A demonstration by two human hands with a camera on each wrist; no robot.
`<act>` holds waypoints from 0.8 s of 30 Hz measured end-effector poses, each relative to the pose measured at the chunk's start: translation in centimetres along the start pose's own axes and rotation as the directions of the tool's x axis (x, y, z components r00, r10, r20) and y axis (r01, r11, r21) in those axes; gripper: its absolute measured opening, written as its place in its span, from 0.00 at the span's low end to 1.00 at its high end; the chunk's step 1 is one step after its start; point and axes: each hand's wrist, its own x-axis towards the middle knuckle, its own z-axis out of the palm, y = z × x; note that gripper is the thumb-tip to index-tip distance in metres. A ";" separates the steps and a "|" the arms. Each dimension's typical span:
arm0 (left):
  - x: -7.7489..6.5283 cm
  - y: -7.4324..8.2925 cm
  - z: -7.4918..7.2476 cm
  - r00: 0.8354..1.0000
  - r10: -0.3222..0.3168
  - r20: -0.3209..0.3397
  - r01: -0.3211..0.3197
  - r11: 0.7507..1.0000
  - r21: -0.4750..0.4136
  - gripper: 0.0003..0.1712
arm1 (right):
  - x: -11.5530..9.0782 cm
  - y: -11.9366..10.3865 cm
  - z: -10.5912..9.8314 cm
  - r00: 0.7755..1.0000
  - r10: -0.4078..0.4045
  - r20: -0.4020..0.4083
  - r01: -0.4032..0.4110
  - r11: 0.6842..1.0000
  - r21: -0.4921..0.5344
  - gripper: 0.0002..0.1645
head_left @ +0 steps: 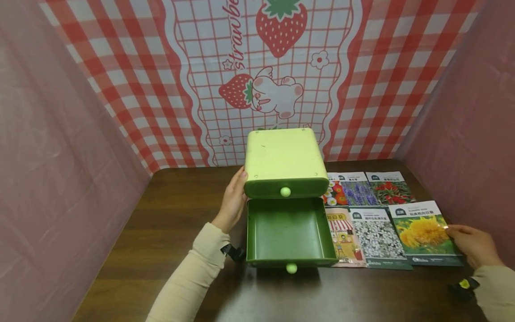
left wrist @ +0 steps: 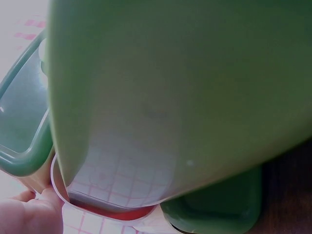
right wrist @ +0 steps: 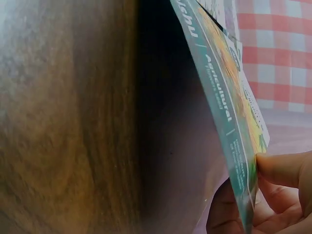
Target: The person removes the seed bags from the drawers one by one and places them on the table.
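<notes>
A small two-drawer box [head_left: 283,154] with a pale yellow-green top and green drawers stands on the table. Its lower drawer [head_left: 287,228] is pulled out, with a bare floor; the upper drawer is closed. My left hand [head_left: 232,199] touches the box's left side with its fingers; in the left wrist view that hand [left wrist: 34,214] shows partly at the lower left. At the right, my right hand [head_left: 476,243] pinches the right edge of a seed packet [head_left: 422,235] with yellow flowers. The right wrist view shows this packet [right wrist: 231,112] tilted up off the table between thumb and fingers.
Several other seed packets lie in two rows right of the box, including white flowers [head_left: 380,237], red flowers [head_left: 390,190], purple flowers [head_left: 357,192] and a pink one [head_left: 347,237]. A checked strawberry cloth [head_left: 201,89] hangs behind; pink curtains [head_left: 462,112] flank the wooden table [head_left: 173,232].
</notes>
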 end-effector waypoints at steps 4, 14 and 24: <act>0.0 0.0 0.0 1.000 -0.005 -0.008 0.005 1.000 0.000 0.34 | -0.1 0.0 0.2 0.999 -0.034 -0.024 0.033 0.999 -0.033 0.32; -0.1 0.1 0.0 1.000 -0.001 0.000 0.001 1.000 -0.004 0.34 | -0.2 -0.3 0.9 0.998 -0.046 -0.037 0.043 0.996 -0.080 0.30; 0.0 0.0 -0.1 1.000 0.001 0.009 -0.001 1.000 -0.004 0.34 | -0.3 -0.4 0.9 0.996 -0.070 0.055 0.078 0.984 -0.158 0.31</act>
